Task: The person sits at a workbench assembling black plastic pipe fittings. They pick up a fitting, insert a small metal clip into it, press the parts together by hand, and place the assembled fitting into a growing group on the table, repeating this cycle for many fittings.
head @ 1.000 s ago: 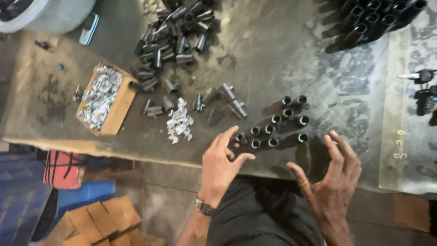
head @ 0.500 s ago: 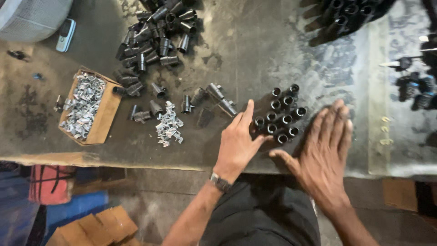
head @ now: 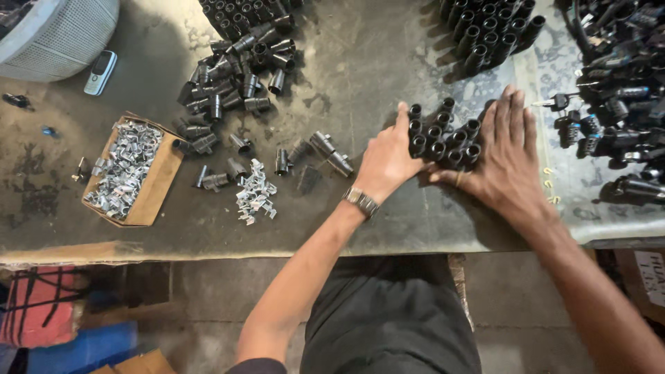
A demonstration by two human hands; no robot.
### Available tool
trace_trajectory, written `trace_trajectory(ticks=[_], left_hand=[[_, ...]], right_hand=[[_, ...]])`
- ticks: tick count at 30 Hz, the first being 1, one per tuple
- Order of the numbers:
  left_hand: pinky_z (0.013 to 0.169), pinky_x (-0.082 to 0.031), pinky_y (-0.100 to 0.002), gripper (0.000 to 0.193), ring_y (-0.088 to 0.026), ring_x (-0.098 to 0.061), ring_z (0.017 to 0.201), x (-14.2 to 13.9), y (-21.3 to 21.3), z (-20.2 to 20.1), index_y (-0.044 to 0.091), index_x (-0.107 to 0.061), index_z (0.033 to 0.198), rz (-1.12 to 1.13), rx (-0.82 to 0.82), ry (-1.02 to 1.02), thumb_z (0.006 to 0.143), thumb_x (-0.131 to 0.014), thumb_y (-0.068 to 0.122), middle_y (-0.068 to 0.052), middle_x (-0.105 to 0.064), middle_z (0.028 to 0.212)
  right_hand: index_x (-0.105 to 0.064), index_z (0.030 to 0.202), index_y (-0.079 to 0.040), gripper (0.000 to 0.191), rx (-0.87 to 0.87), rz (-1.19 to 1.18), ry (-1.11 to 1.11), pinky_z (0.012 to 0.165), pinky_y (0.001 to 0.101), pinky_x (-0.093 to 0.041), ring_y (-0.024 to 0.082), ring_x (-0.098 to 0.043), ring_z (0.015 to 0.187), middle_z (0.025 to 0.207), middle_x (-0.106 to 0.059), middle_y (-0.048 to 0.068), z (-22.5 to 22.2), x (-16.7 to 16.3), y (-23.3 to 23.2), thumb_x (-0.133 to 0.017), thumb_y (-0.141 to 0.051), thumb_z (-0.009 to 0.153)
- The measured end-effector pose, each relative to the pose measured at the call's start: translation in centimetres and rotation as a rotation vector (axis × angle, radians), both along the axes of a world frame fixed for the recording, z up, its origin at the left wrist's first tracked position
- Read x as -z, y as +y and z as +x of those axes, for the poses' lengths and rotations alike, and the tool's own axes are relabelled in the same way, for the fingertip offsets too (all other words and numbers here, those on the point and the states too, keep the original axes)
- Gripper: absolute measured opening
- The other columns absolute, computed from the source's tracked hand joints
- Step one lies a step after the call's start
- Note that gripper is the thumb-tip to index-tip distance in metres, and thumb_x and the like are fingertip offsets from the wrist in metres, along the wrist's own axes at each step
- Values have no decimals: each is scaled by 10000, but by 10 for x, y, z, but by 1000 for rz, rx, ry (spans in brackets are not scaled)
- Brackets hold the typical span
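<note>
A cluster of upright black tubes is cupped from both sides, left hand and right hand laid flat with fingers pressed together, apparently to keep it packed. It stands mid-counter, bare surface toward the near edge. Beyond, loose tubes crowd the left, another tube bundle behind.
</note>
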State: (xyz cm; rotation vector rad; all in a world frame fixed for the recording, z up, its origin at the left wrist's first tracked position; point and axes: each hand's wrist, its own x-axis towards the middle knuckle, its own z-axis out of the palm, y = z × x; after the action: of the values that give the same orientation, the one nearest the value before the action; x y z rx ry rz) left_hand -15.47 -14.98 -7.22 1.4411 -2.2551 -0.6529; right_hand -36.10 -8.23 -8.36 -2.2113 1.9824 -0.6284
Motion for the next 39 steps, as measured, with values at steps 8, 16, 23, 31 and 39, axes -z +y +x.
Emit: trace_trajectory(ticks=[8,16,23,31,39], left_hand=[[846,-576,-478,1214,-400,-717,967,-7,-24,-56,-84,-326,1494,-15,8,21,585,-926,454,-243,-723,1032],[882,-566,-432,1399,-416,-689,1026,-24,-29,-96,-183,-180,1487,-28,28,136,492,-973,400,-309,-667,1129],[843,-576,-442,1258,-398,-715,951,-26,-33,-99,-201,-220,1499,-25,13,151,597,-925,320,-276,-715,1011],[759,-594,-450,1154,-383,-739,869,-26,-32,-108,-156,-324,1486,-30,-117,179,631,-908,353,-233,-734,909],[715,-595,-450,1215,-358,-744,855,-23,-29,-107,-88,-297,1528,-48,-117,0,650,-864,531,-199,-746,990]], right_hand=[[-135,1545,194,1563,-70,-47,139,1242,511,34,429,53,1558,1644,-12,370,-61,-18,-35,-374,-1032,604],[-140,1548,144,1526,-176,-84,260,1275,504,35,404,37,1578,1649,-35,350,-92,-50,-64,-296,-1056,619],[-118,1532,153,1514,-335,-244,326,1280,494,30,390,4,1562,1630,-44,342,-94,-72,-89,-228,-1053,622],[-190,1517,132,1500,-378,-240,371,1280,453,-8,358,-43,1560,1644,-77,303,-102,-75,-105,-226,-1065,614],[-227,1493,176,1499,-402,-214,360,1306,434,-29,356,-49,1585,1666,-83,306,-103,-78,-104,-235,-1059,644]])
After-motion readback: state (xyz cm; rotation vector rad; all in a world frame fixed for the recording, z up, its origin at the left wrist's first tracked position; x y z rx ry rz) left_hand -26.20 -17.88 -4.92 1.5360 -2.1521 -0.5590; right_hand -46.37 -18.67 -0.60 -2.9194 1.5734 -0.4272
